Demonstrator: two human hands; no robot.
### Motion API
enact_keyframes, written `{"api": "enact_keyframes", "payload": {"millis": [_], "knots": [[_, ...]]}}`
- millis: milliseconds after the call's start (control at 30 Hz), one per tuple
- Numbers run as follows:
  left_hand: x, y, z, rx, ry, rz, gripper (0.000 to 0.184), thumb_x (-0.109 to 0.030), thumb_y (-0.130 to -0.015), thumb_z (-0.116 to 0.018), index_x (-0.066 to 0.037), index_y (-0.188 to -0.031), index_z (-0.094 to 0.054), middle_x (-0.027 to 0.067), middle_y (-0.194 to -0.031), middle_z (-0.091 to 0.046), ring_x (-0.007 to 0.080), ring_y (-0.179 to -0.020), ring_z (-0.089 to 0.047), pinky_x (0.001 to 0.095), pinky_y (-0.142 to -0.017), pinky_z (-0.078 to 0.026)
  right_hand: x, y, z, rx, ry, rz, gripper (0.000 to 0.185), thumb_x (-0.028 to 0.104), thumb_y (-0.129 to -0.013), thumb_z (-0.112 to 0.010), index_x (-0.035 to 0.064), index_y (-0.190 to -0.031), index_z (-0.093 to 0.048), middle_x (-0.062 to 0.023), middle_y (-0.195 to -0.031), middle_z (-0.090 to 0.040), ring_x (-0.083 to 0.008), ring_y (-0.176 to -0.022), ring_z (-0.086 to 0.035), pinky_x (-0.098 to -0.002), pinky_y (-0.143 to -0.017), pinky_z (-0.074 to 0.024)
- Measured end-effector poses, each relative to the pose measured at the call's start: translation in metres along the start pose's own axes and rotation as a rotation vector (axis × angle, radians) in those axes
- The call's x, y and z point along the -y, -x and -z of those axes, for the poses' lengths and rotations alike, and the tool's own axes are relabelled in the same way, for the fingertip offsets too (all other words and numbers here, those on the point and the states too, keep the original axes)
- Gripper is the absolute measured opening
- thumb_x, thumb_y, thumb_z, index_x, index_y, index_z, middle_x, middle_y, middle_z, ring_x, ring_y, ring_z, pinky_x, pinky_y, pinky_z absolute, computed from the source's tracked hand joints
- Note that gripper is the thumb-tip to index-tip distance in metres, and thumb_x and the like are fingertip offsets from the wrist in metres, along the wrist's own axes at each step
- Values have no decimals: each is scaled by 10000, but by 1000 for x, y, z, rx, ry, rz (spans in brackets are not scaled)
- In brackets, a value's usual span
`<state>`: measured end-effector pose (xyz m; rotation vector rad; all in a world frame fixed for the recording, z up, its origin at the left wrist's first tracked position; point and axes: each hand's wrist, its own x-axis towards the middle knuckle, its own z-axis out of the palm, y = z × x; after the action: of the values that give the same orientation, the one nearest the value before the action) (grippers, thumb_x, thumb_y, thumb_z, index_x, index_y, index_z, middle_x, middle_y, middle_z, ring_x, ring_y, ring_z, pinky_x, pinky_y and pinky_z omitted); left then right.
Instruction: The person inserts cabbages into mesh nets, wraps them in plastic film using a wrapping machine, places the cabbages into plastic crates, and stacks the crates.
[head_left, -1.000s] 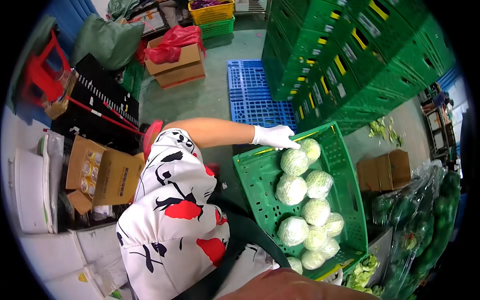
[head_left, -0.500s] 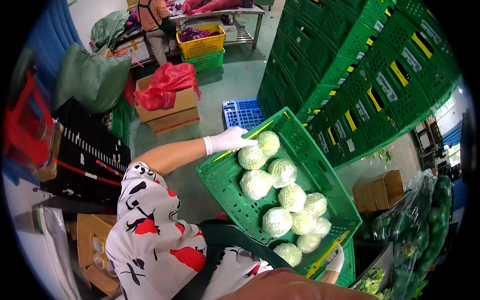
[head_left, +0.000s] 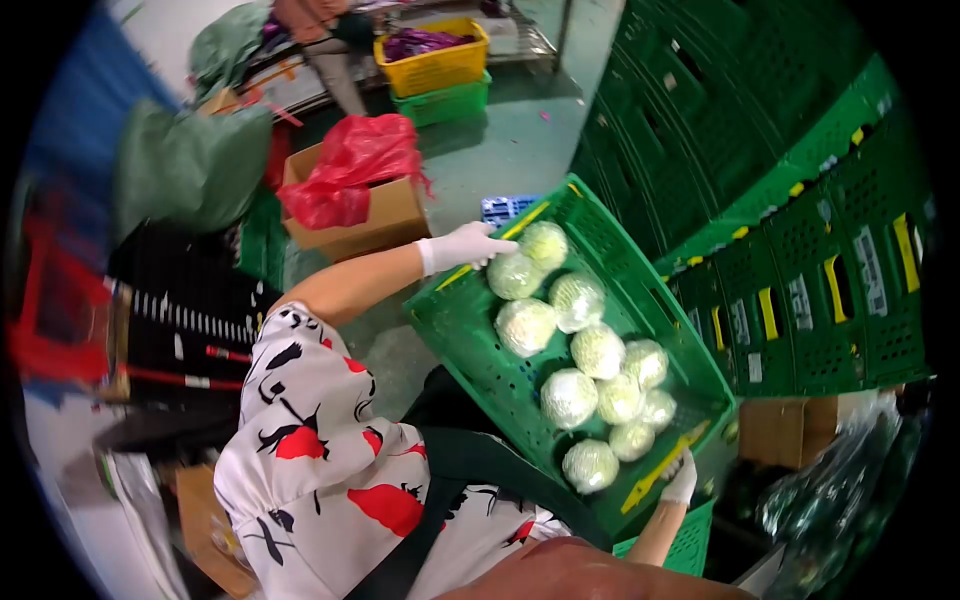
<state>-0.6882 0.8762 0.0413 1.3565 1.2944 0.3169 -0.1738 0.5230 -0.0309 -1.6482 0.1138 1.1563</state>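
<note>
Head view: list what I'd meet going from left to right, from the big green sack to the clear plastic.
Green sack → red bag → gloved left hand → wrapped pale-green heads in the green crate → gloved right hand → clear plastic.

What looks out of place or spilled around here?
A red bag slumps over the edge of a cardboard box, partly outside it, and a small pink scrap litters the floor. Both look merely untidy. The cabbages in the green crate look intact.
</note>
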Motion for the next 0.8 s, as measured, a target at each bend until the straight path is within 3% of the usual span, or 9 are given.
{"api": "enact_keyframes", "payload": {"millis": [133,267,333,400,500,533,600,700,800], "knots": [[59,-104,11,133,149,182,524,-421,-863,-728,50,-1045,-587,23,-762,-549,101,-620,-518,267,-539,-423,-53,-54,-28,13,51,-36,225,229,-962,-569,116,-778,-504,5,-640,-456,-142,-538,-446,-307,-509,-397],[126,-236,-3,118,22,346,498,-396,-847,-753,40,-1021,-585,38,-757,-554,136,-611,-523,296,-543,-433,-114,-106,-59,-193,10,-180,205,235,-949,-589,93,-812,-533,-35,-684,-520,-186,-590,-530,-341,-570,-476],[154,-303,1,236,-25,371,593,-402,-831,-767,74,-1120,-564,47,-787,-560,139,-647,-536,294,-571,-448,-154,-142,-83,-233,-58,-214,220,249,-949,-598,89,-810,-539,-52,-699,-550,-203,-607,-557,-355,-592,-500],[169,-350,-2,261,-43,350,871,-430,-780,-802,124,-1339,-432,87,-880,-581,162,-742,-550,302,-657,-487,-195,-173,-100,-361,-110,-318,263,283,-957,-604,86,-800,-528,-85,-716,-578,-244,-623,-575,-404,-610,-516],[196,-429,-19,162,-148,416,544,-385,-805,-751,52,-1106,-632,84,-891,-624,193,-713,-539,362,-656,-466,-256,-221,-106,-193,-265,-396,226,263,-969,-591,79,-852,-535,-101,-760,-583,-255,-684,-586,-416,-635,-511],[188,-451,-26,150,-134,401,512,-372,-803,-749,44,-1081,-644,84,-881,-626,195,-714,-541,361,-657,-462,-250,-236,-117,-340,-222,-446,208,257,-974,-589,58,-941,-542,-117,-835,-594,-263,-747,-598,-419,-647,-505],[204,-491,-23,149,-128,402,449,-346,-797,-744,29,-1033,-669,85,-863,-629,199,-716,-544,357,-658,-456,-273,-256,-145,-294,-235,-495,214,251,-976,-591,47,-1008,-534,-130,-910,-611,-277,-806,-614,-426,-663,-507],[209,-526,-17,60,-129,371,354,-294,-774,-735,7,-956,-696,74,-810,-616,196,-707,-540,352,-634,-435,-293,-271,-173,-286,-269,-551,232,272,-975,-603,54,-1015,-535,-132,-967,-639,-284,-903,-648,-435,-717,-520],[193,-566,11,42,-81,302,321,-250,-765,-718,11,-951,-694,63,-802,-607,193,-713,-539,351,-637,-423,-246,-274,-215,-308,-213,-564,255,301,-970,-616,63,-1028,-545,-119,-996,-652,-279,-939,-662,-425,-758,-533]]}}
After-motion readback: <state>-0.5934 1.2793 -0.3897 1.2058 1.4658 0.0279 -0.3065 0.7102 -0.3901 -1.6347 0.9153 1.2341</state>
